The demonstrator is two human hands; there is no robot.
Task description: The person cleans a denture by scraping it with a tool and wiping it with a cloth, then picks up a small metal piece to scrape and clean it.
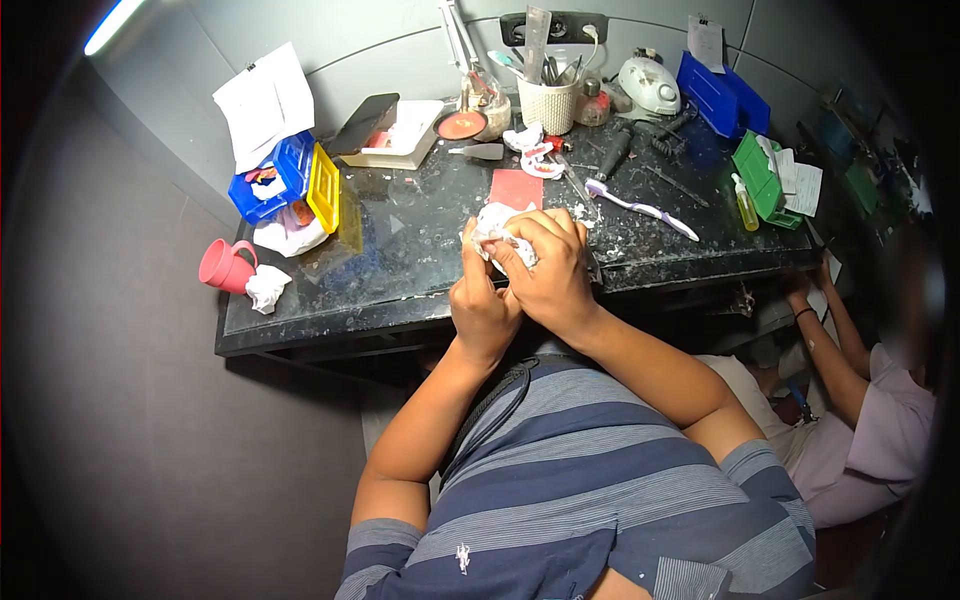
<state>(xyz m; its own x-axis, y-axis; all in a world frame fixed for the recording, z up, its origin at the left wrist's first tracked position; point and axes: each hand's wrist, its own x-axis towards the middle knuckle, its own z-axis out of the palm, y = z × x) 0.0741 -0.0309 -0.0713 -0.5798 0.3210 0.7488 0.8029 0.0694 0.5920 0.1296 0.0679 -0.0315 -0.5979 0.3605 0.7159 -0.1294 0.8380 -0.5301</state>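
Observation:
My left hand and my right hand are together at the front edge of the dark bench. Both close around a white, lumpy piece with an uneven surface; fingers cover much of it, and I cannot tell its exact kind. Just beyond my fingers lies a flat pink wax sheet. Behind that sheet sits a white dental cast with pink gums and teeth. To the right of my hands, a purple-and-white toothbrush lies across the bench.
At left stand a pink mug, crumpled white tissue and stacked blue and yellow bins. A woven tool cup and a handpiece are farther back. A green bin is at right, near another person.

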